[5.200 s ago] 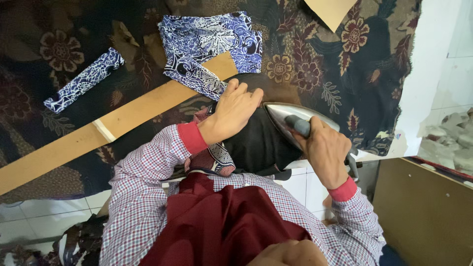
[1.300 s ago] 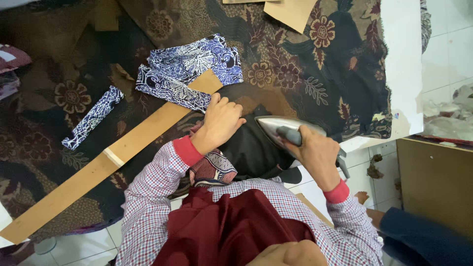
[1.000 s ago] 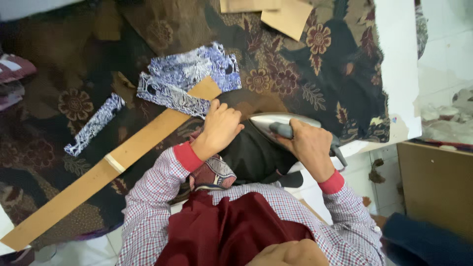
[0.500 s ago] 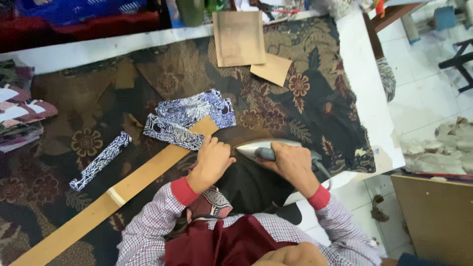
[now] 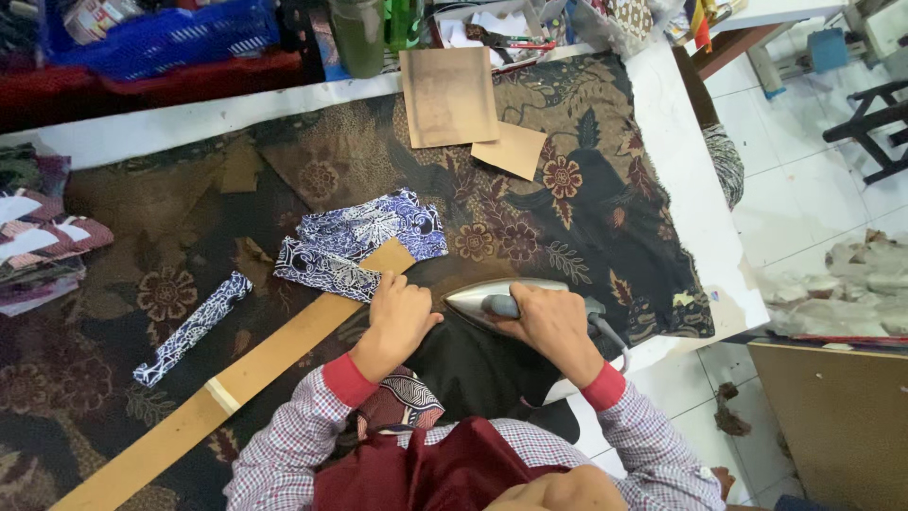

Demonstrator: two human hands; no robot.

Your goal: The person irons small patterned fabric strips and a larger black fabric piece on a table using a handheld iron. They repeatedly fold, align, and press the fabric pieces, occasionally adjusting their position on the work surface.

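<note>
The right hand grips the handle of a silver iron, which rests on black fabric at the desk's near edge. Just left of the iron, the left hand lies flat and released on the fabric, beside a long wooden ruler.

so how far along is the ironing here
Looks early or midway. In hand: the right hand presses the iron on the black cloth while the left hand flattens it. Blue patterned pieces and a strip lie aside; I cannot tell whether they are already pressed.
</note>
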